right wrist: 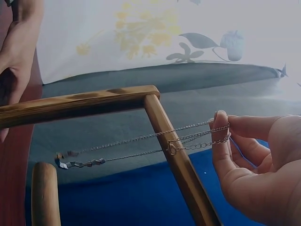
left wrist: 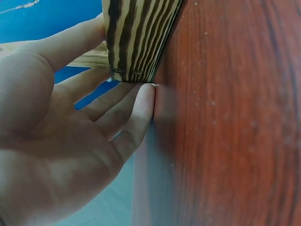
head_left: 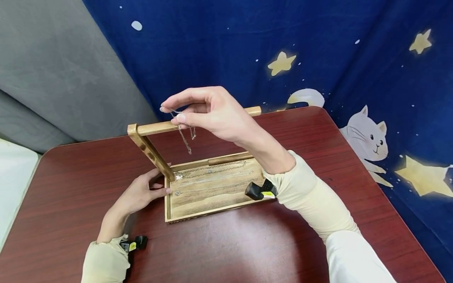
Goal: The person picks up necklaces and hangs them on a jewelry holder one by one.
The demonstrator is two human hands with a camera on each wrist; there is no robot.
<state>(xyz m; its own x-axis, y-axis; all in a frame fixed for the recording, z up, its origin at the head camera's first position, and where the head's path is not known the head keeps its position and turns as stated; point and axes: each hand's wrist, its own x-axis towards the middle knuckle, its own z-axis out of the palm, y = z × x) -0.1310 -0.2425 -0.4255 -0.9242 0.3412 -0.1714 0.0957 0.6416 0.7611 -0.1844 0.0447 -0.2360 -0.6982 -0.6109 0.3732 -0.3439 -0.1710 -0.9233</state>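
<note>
My right hand (head_left: 209, 114) is raised at the top bar of a wooden jewelry stand (head_left: 155, 128), pinching a silver chain necklace (right wrist: 127, 140) between thumb and fingers. The necklace hangs in a doubled loop, its small angular beads (right wrist: 80, 164) at the far end from the fingers. In the head view it overlaps the bar. Low at the stand's left end, my left hand (head_left: 143, 192) holds the tray (head_left: 168, 206) near the upright post (head_left: 152, 153), its thumb on the rim. The left wrist view shows its fingertips at the lower edge of the striped end wall (left wrist: 141, 37).
Several silver necklaces (head_left: 212, 179) lie stretched across the tray floor. A round wooden rod (head_left: 230, 158) runs along the tray's back. The stand is on a reddish-brown table (head_left: 212, 247), with a blue star-patterned curtain (head_left: 219, 47) and a grey curtain (head_left: 53, 70) behind it.
</note>
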